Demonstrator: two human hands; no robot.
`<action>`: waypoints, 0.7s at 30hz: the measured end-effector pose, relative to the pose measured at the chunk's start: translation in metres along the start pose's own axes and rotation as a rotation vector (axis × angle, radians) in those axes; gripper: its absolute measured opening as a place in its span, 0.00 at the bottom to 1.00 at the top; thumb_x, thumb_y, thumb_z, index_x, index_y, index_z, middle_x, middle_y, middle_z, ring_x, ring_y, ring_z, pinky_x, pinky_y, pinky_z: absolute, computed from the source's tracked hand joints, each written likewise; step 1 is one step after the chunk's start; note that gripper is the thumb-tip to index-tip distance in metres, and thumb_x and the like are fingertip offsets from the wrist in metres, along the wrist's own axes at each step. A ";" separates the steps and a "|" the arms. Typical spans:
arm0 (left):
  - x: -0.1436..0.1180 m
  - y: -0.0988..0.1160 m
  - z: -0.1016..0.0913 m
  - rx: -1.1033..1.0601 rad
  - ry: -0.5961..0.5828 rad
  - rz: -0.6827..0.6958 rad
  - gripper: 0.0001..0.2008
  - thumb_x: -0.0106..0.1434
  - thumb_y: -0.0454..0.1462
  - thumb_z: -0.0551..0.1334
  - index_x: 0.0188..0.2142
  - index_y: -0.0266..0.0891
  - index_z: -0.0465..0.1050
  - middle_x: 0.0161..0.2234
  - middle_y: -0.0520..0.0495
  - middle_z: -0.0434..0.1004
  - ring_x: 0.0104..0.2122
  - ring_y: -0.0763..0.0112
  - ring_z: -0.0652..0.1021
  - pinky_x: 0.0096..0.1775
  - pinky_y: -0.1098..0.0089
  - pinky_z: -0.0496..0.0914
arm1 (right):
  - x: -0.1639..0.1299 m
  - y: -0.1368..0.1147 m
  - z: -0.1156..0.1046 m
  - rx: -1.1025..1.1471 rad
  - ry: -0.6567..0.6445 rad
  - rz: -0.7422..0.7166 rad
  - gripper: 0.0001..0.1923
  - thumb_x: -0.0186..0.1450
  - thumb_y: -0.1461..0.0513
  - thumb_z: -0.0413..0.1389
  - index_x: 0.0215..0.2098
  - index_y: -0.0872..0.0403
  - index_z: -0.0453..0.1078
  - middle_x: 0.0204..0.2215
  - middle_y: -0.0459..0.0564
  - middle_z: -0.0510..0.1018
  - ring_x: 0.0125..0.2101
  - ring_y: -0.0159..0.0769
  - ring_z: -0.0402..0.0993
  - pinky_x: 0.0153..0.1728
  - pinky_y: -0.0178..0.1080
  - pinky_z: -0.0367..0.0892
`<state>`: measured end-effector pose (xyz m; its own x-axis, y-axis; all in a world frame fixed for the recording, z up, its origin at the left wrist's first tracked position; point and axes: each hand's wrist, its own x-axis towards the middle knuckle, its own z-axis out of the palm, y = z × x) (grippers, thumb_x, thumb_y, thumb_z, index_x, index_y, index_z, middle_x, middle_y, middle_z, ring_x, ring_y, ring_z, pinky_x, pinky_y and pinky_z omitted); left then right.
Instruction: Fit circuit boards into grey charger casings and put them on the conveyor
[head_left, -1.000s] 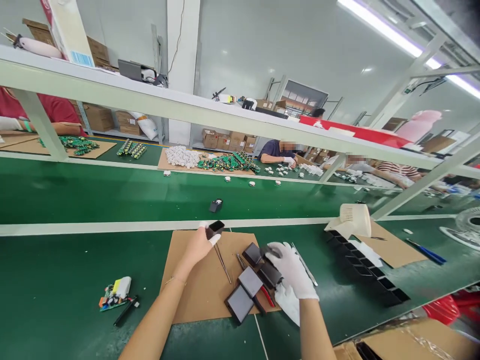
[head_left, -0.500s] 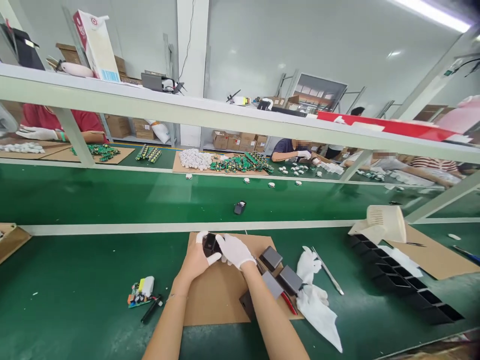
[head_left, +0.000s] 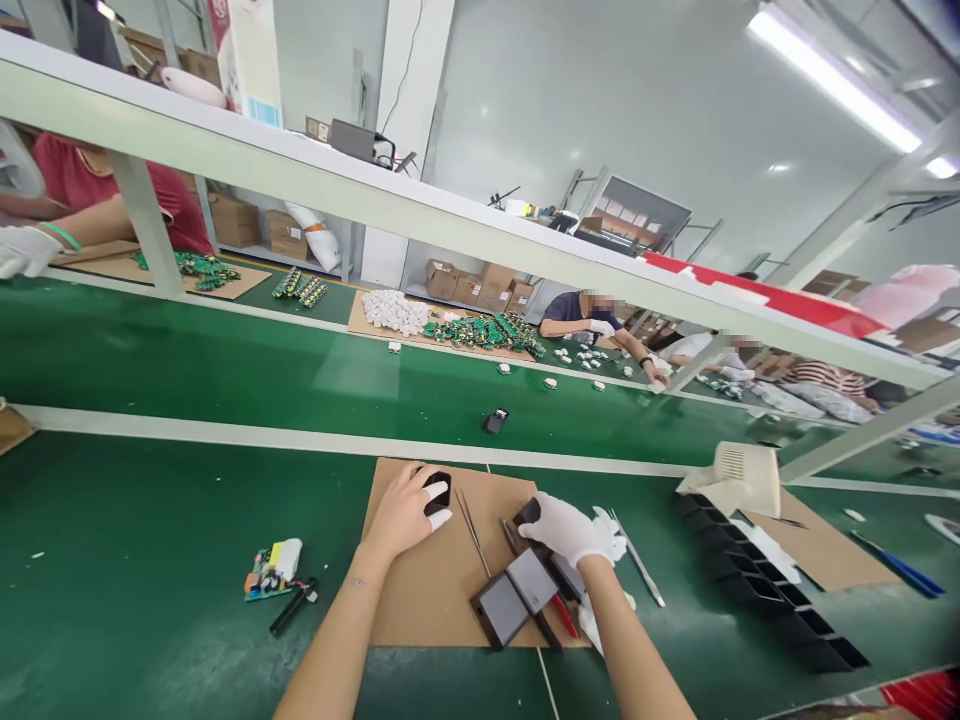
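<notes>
My left hand (head_left: pixel 409 512), with white covers on some fingertips, closes round a small open black case (head_left: pixel 440 490) at the top of the brown cardboard sheet (head_left: pixel 420 600). My right hand (head_left: pixel 570 530), in a white glove, has its fingers on a dark box (head_left: pixel 529 513) at the sheet's right edge; the thumb lies over it. Below this hand lie a dark box with a paler flat face (head_left: pixel 532 580) and another black box (head_left: pixel 501 612). Metal tweezers (head_left: pixel 472 532) rest between my hands. Red-handled pliers (head_left: pixel 564 617) lie partly under the boxes.
A circuit board (head_left: pixel 274 570) and a black cylinder with wires (head_left: pixel 294 607) lie to the left. On the right are a metal tool (head_left: pixel 637 560), a row of black cases (head_left: pixel 772 585) and a cream blower-like housing (head_left: pixel 739 478). Co-workers sit across the green belt (head_left: pixel 262 370).
My right hand has left the black case and moved right to a dark box. My left hand still holds the case, whose open side now shows. The view has tilted.
</notes>
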<state>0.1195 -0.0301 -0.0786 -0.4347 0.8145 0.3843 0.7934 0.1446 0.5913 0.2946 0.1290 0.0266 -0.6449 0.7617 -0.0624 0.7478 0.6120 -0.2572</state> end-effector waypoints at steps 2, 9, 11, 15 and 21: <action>0.000 -0.001 0.000 0.015 0.025 -0.015 0.12 0.59 0.40 0.62 0.43 0.45 0.77 0.56 0.48 0.69 0.57 0.51 0.64 0.56 0.53 0.65 | 0.007 -0.004 0.005 -0.006 0.012 0.004 0.15 0.68 0.55 0.54 0.47 0.56 0.67 0.42 0.51 0.74 0.39 0.35 0.73 0.40 0.42 0.71; -0.008 -0.010 -0.008 -0.006 0.117 -0.072 0.15 0.60 0.41 0.61 0.47 0.44 0.74 0.55 0.44 0.68 0.57 0.52 0.64 0.58 0.52 0.61 | 0.034 -0.056 0.049 0.055 0.097 -0.155 0.22 0.67 0.57 0.51 0.58 0.55 0.59 0.40 0.56 0.77 0.44 0.45 0.74 0.43 0.42 0.65; -0.010 -0.013 -0.008 -0.036 0.142 -0.089 0.20 0.61 0.41 0.60 0.53 0.43 0.70 0.56 0.43 0.67 0.57 0.54 0.65 0.59 0.54 0.61 | 0.033 -0.072 0.063 0.092 0.087 -0.229 0.18 0.68 0.63 0.46 0.56 0.57 0.62 0.39 0.56 0.78 0.44 0.44 0.74 0.45 0.41 0.64; -0.010 -0.019 -0.004 -0.103 0.175 -0.146 0.24 0.64 0.42 0.56 0.58 0.38 0.63 0.57 0.39 0.66 0.57 0.56 0.67 0.58 0.56 0.63 | 0.023 -0.082 0.074 0.192 0.001 -0.413 0.16 0.68 0.64 0.47 0.53 0.54 0.64 0.42 0.51 0.79 0.43 0.36 0.75 0.47 0.36 0.65; -0.005 -0.022 -0.004 -0.197 0.177 -0.168 0.19 0.64 0.40 0.55 0.53 0.40 0.69 0.54 0.41 0.70 0.54 0.58 0.71 0.56 0.59 0.65 | 0.004 -0.057 0.064 0.177 -0.094 -0.513 0.35 0.55 0.57 0.63 0.59 0.53 0.60 0.58 0.54 0.66 0.58 0.47 0.61 0.58 0.48 0.58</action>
<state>0.1024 -0.0392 -0.0909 -0.6340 0.6754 0.3766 0.6135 0.1429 0.7766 0.2394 0.0838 -0.0210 -0.9370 0.3479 0.0303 0.3010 0.8485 -0.4352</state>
